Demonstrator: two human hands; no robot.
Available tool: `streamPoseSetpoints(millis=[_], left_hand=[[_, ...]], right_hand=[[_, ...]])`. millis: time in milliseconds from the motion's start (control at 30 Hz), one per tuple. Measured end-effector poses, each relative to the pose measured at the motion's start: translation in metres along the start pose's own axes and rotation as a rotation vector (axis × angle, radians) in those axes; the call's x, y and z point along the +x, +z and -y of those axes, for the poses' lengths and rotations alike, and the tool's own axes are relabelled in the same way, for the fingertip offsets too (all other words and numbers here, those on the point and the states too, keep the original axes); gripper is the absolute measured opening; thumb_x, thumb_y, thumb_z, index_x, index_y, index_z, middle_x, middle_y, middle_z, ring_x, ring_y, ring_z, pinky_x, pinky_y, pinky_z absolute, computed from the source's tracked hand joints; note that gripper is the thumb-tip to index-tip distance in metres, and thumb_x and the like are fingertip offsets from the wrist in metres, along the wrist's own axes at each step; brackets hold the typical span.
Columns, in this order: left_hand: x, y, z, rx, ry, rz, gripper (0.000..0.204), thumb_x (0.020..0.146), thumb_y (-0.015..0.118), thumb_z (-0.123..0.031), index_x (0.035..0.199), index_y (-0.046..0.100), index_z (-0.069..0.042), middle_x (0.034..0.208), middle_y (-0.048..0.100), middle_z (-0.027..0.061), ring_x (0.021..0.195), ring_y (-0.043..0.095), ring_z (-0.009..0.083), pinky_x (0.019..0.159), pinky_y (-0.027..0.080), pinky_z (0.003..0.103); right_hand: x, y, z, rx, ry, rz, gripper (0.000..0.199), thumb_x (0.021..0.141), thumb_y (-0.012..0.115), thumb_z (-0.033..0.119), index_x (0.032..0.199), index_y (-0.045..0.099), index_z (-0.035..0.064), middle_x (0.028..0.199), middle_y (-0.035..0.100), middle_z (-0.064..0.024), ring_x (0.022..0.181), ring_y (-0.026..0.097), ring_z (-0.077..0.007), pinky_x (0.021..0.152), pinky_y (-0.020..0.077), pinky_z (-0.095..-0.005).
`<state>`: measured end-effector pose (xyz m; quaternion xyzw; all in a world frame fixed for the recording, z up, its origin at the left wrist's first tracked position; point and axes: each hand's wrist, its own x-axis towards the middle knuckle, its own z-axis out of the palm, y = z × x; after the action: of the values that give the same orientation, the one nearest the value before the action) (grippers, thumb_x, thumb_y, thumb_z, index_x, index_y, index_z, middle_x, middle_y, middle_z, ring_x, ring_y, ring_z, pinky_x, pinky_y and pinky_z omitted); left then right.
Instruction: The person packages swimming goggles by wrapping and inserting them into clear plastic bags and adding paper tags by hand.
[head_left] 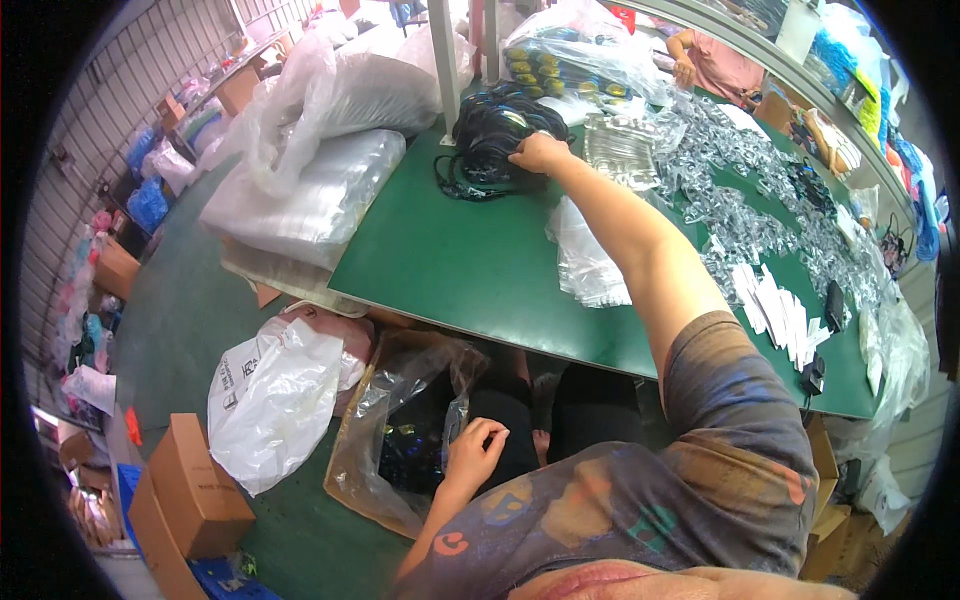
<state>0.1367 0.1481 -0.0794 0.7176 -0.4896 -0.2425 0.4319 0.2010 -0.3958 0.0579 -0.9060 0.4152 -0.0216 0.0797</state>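
Observation:
At the far edge of the green table [470,265], my right hand [541,153] reaches out with its fingers closed at a heap of black straps [490,130]. Some strap loops hang out of the heap toward the near left. My left hand [476,452] is low by my lap, its fingers curled and thumb near the forefinger; I see nothing in it. Beside it stands a cardboard box [345,475] lined with clear plastic, holding dark, shiny items [412,440] too jumbled to name.
Many small clear packets [740,160] cover the table's right side, near white paper slips [780,310] and a stack of clear bags [585,260]. Large plastic-wrapped bundles [310,190] lie at left. A white bag [270,400] and cartons [195,490] stand below. Another person [725,60] sits across.

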Motion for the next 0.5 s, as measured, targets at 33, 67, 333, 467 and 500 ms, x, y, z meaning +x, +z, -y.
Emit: streamPoseSetpoints(millis=[33,67,333,467,500], left_hand=[[-0.001,0.001,-0.002,0.004,0.002,-0.003,0.012,0.093,0.071,-0.015,0.097,0.070,-0.004,0.094,0.069,0.0101,0.083,0.069,0.0282,0.070,0.054,0.035],[-0.001,0.002,-0.004,0.007,0.029,-0.004,0.012,0.092,0.071,-0.015,0.097,0.070,-0.004,0.094,0.069,0.0100,0.083,0.069,0.0282,0.070,0.054,0.035],[0.011,-0.043,-0.020,-0.012,0.175,-0.414,0.004,0.089,0.068,-0.001,0.089,0.065,-0.003,0.089,0.068,0.0101,0.082,0.066,0.0240,0.076,0.053,0.034],[0.041,-0.074,-0.057,-0.071,0.357,-0.664,0.003,0.095,0.061,0.000,0.097,0.063,-0.001,0.093,0.066,0.0113,0.088,0.065,0.0247,0.081,0.053,0.036],[0.047,-0.077,-0.078,-0.120,0.408,-0.650,0.010,0.095,0.061,0.000,0.104,0.065,0.000,0.102,0.067,0.0140,0.093,0.066,0.0284,0.087,0.053,0.038]], right_hand=[[-0.004,-0.001,0.001,0.042,-0.012,-0.025,0.043,0.088,0.064,0.050,0.118,0.076,0.0224,0.124,0.071,-0.0077,0.119,0.066,-0.0290,0.099,0.0498,-0.0517],[-0.008,-0.003,0.000,0.083,-0.021,-0.052,0.044,0.087,0.065,0.049,0.119,0.076,0.0216,0.127,0.070,-0.0078,0.121,0.064,-0.0293,0.100,0.0489,-0.0529],[-0.195,-0.088,-0.005,0.268,-0.734,-1.054,0.030,0.086,0.075,0.017,0.116,0.073,0.0134,0.105,0.063,-0.0091,0.101,0.060,-0.0290,0.086,0.0427,-0.0427],[-0.317,-0.097,-0.005,0.846,-0.843,-0.724,0.028,0.088,0.066,0.010,0.115,0.071,0.0043,0.107,0.063,-0.0123,0.106,0.060,-0.0263,0.098,0.0453,-0.0372],[-0.335,-0.082,-0.006,1.084,-0.833,-0.464,0.030,0.088,0.066,0.013,0.116,0.070,0.0033,0.110,0.064,-0.0119,0.108,0.060,-0.0263,0.099,0.0455,-0.0378]])
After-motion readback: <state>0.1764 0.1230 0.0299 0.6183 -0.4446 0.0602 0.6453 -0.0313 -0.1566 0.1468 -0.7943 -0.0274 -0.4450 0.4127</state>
